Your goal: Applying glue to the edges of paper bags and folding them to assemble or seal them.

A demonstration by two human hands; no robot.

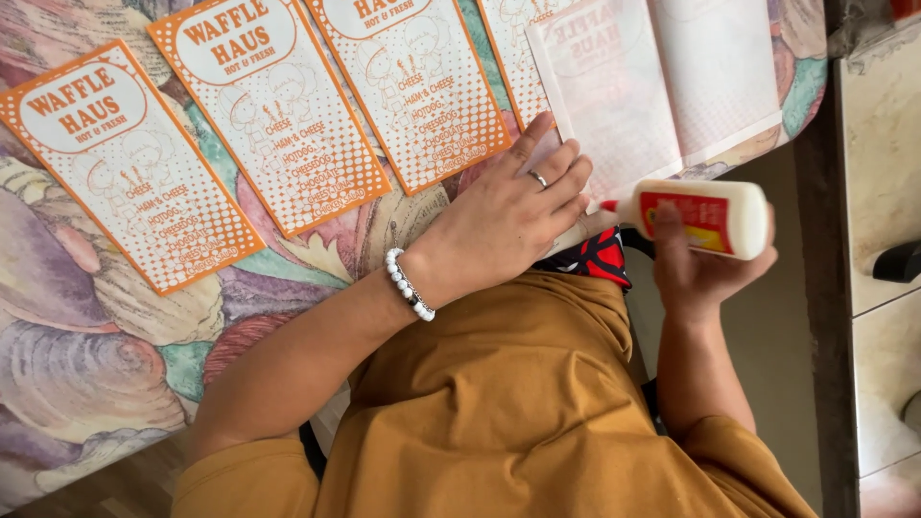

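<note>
Mustard-yellow shirt cloth (499, 403) fills the near foreground, and both forearms reach out from it toward the table. At about two o'clock from the shirt, the right hand (696, 264) is wrapped tight around a white glue bottle (705, 216) with a red label, held sideways so its red tip points toward nine o'clock, just beside the left fingertips. At twelve o'clock the left hand (513, 221) lies flat with fingers spread, pinning the near edge of a pale unfolded paper sheet (662, 86) on the flowered tablecloth (86, 364). A bead bracelet (411, 285) sits on that wrist.

Squeezing too hard could flood the edge and smear glue onto the pinning fingers or the cloth. If the flat hand lifts, the sheet may slide off line. At ten o'clock, orange printed paper bags (278, 105) lie in a row, close enough that a stray drip could spoil them.
</note>
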